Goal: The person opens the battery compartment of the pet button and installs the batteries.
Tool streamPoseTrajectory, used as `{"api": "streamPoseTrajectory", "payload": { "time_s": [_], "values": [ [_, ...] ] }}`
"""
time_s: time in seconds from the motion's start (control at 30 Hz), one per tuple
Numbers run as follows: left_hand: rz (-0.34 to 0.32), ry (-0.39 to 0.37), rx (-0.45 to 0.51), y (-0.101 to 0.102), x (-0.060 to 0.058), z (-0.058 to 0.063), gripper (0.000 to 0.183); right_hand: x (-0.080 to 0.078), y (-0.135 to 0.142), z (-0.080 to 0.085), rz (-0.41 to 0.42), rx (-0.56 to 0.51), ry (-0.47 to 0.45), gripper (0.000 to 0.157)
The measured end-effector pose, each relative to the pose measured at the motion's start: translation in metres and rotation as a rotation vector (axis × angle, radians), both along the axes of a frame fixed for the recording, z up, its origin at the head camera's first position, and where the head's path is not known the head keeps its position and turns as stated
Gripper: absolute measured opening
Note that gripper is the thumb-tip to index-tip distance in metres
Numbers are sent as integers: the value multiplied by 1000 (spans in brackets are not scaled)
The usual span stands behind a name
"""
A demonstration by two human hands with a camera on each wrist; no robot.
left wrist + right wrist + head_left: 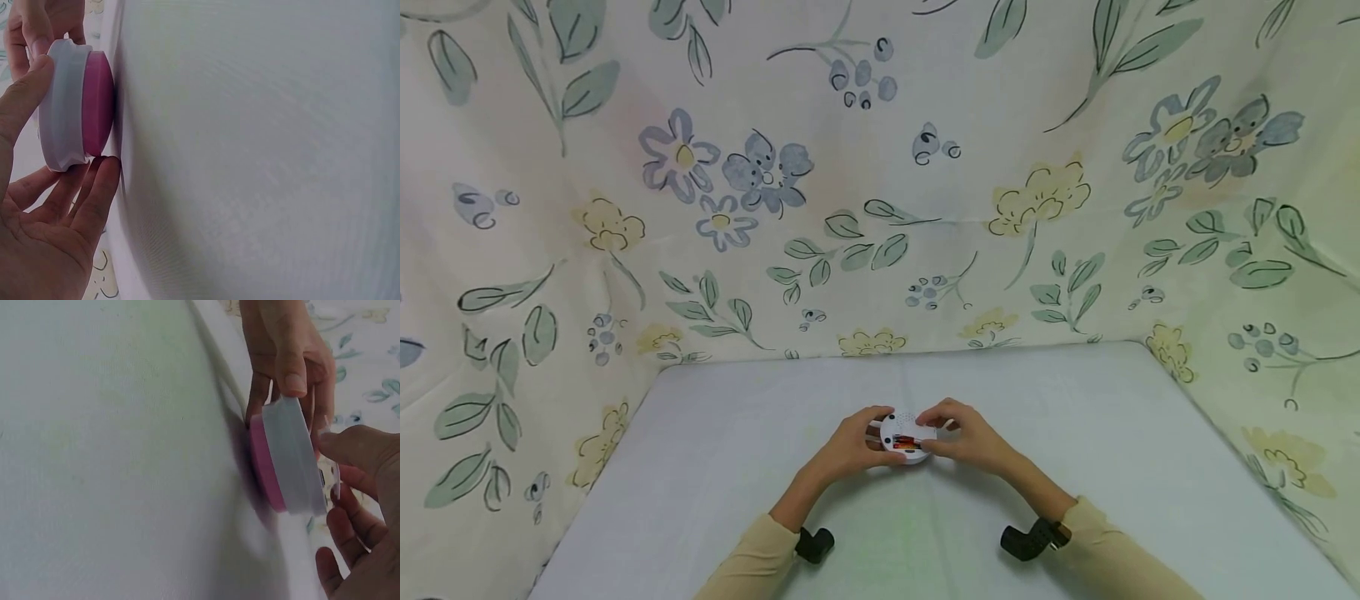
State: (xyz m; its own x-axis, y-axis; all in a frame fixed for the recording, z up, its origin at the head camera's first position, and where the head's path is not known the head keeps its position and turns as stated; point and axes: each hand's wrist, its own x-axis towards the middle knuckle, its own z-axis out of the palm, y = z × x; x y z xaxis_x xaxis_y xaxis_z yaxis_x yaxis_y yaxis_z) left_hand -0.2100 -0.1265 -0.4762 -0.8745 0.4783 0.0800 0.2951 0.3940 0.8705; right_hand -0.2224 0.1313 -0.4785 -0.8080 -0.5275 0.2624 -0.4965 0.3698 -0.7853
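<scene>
A round white device with a pink face [267,465] is tilted just above the white cloth. Its back is turned up in the head view, and several red-orange batteries [907,444] show in an uncovered compartment. My left hand [852,446] grips the white casing [64,106] by its rim, thumb on one side and fingers on the other. Between thumb and fingers, my right hand [967,435] pinches a thin white battery cover [337,478] close to the device's back. The right fingers partly hide the cover in the head view.
A white cloth [700,467] covers the table. Behind it and on both sides hangs a floral curtain [880,208]. Each wrist carries a black strapped camera, one on the left [816,546] and one on the right [1026,542].
</scene>
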Motion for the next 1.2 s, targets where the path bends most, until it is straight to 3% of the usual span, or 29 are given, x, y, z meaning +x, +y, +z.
{"api": "streamPoseTrajectory", "payload": {
  "time_s": [0.23, 0.53, 1.2],
  "values": [
    [-5, 1, -22, -1, -1, -2, 77, 4, -7, 3, 26, 33, 66, 27],
    [-20, 22, -14, -1, 0, -1, 77, 5, -9, 2, 68, 80, 64, 26],
    [-24, 13, 39, -1, -1, -2, 75, 9, -17, 0, 10, 25, 96, 19]
  ]
}}
